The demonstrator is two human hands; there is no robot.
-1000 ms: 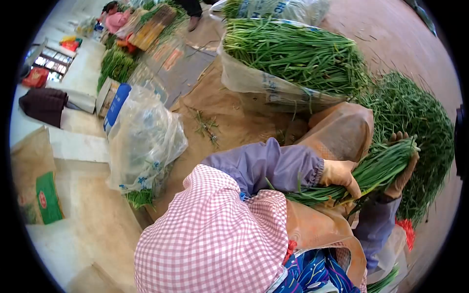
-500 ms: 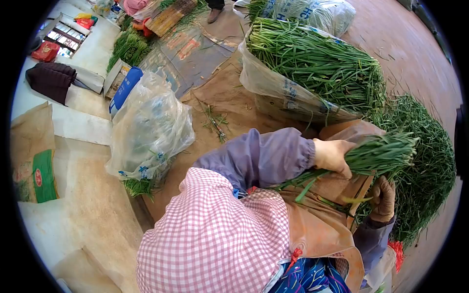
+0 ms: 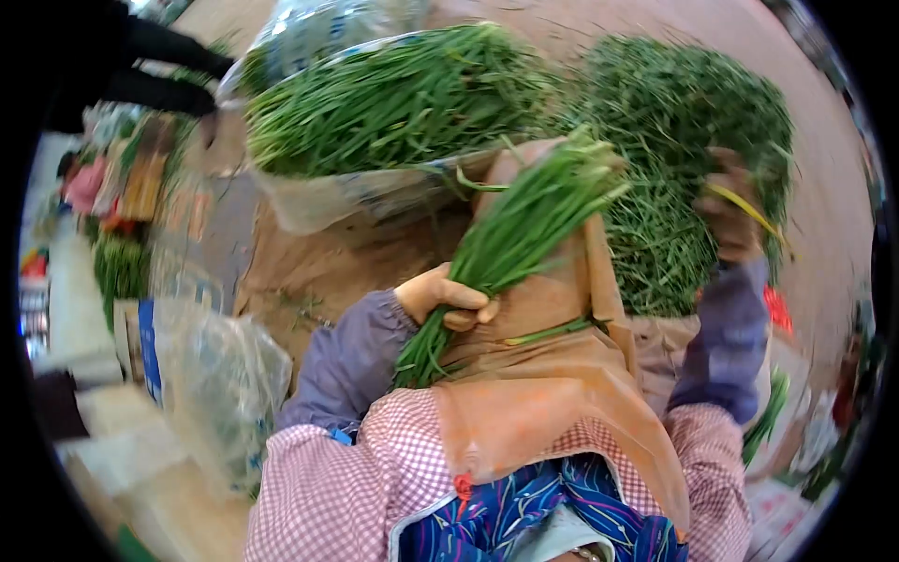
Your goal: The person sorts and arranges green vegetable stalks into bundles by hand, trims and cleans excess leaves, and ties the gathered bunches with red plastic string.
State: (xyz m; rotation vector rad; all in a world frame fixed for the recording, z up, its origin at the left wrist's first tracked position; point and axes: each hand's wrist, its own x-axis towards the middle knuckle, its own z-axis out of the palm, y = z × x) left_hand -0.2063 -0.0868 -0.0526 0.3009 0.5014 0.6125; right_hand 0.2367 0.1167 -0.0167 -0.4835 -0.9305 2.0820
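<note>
My left hand (image 3: 448, 298) is wrapped round a bunch of long green stalks (image 3: 524, 225), held tilted over my apron-covered lap, pale ends up and to the right. Out to the right, my right hand (image 3: 732, 201), in a brown glove and blurred by motion, has a yellow leaf (image 3: 749, 210) at its fingers. It is over the heap of loose green leaves (image 3: 655, 187). One loose green stalk (image 3: 552, 330) lies across the brown apron (image 3: 524, 412).
An open plastic bag (image 3: 346, 197) packed with green stalks lies ahead. A clear plastic bag (image 3: 220, 375) stands at the left. Dark legs of a person (image 3: 150, 70) are at the upper left; another person (image 3: 84, 184) is farther back. Brown sheeting (image 3: 290, 262) covers the floor.
The view has swung to the right. My left hand has brought the bunch upright over the lap. My right hand has left the bunch and moved out over the leaf heap with a yellow leaf.
</note>
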